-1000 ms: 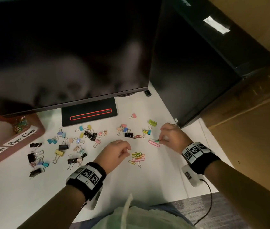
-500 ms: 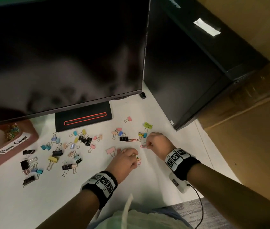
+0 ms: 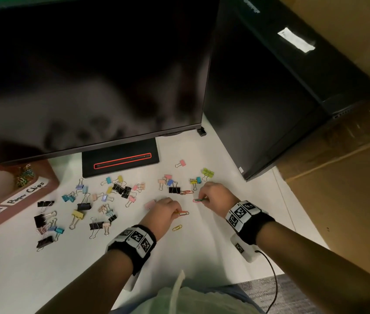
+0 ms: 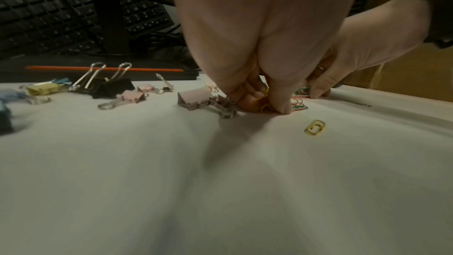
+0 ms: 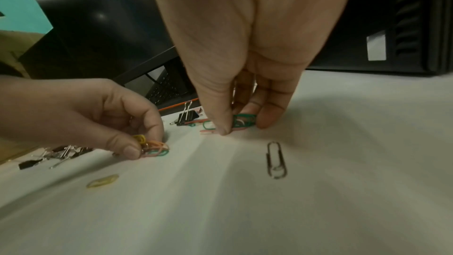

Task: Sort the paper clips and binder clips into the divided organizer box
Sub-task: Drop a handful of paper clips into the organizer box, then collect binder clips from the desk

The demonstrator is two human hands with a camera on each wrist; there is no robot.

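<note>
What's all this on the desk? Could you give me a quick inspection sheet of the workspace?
Surface: white desk, lit dimly.
Job's things: colourful binder clips scattered left; loose yellow paper clip and silver paper clip; brown organizer box at left edge, paper clips already inside.
Clutter: nothing seen.
Hands: left hand pinches a bunch of paper clips; right hand pinches green and pink paper clips.
Cables: black cable from the right wristband.
Surroundings: monitor, computer tower, keyboard behind.
</note>
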